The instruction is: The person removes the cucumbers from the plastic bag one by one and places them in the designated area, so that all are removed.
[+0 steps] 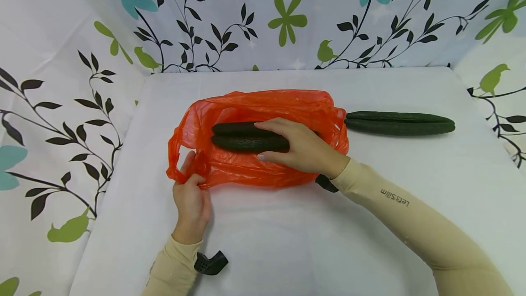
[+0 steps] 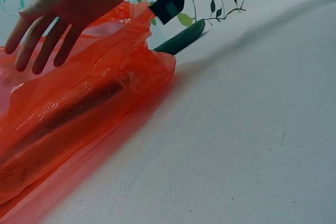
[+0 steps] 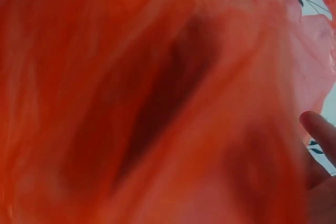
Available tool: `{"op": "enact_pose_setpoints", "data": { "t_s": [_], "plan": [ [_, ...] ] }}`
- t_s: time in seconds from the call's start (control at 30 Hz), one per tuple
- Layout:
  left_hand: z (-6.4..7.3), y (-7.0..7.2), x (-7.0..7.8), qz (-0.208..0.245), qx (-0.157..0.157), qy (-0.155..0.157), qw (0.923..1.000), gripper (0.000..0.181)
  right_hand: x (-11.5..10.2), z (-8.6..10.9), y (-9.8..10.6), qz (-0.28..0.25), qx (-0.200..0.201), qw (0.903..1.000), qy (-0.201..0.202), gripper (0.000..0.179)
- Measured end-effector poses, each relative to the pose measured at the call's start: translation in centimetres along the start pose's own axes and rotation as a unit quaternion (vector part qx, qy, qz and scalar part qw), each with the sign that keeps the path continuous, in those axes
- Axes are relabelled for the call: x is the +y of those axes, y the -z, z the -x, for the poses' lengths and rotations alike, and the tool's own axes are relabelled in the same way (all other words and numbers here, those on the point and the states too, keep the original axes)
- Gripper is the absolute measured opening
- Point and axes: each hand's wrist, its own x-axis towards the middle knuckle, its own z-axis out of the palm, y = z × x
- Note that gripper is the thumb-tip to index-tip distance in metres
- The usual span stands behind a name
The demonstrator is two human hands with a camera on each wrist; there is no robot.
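A crumpled red plastic bag (image 1: 242, 175) lies with its opening toward the upper side, and two dark green cucumbers (image 1: 242, 143) rest side by side in it. My right hand (image 1: 306, 147) is over their right part, thumb and fingers spread apart. In the left wrist view the same right hand (image 2: 68, 17) shows long, extended fingers above the bag. My left hand (image 1: 191, 200) pinches the bag's left handle between thumb and fingers. Through the red film in the right wrist view, a cucumber (image 3: 168, 87) appears as a blurred dark shape.
Two more cucumbers (image 1: 400, 123) lie together to the right of the bag, touching or nearly touching its edge. A white table (image 1: 263, 241) is beneath everything. Patterned cloth (image 1: 263, 22) hangs behind it. Black wrist cameras (image 1: 211, 263) jut out from both sleeves.
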Motion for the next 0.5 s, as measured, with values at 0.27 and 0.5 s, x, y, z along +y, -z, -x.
{"op": "enact_pose_setpoints", "data": {
  "t_s": [0.27, 0.5],
  "plan": [
    [-0.2, 0.0, -0.1, 0.002, -0.002, 0.005, 1.0000, 0.068, 1.2, -1.0, -0.7, -0.074, -0.013, 0.9954, -0.060, 0.079],
    [-0.4, 0.1, -0.1, 0.007, -0.008, 0.007, 0.9999, 0.066, 3.0, -1.4, -1.0, -0.089, -0.005, 0.9911, -0.098, 0.078]
  ]
}}
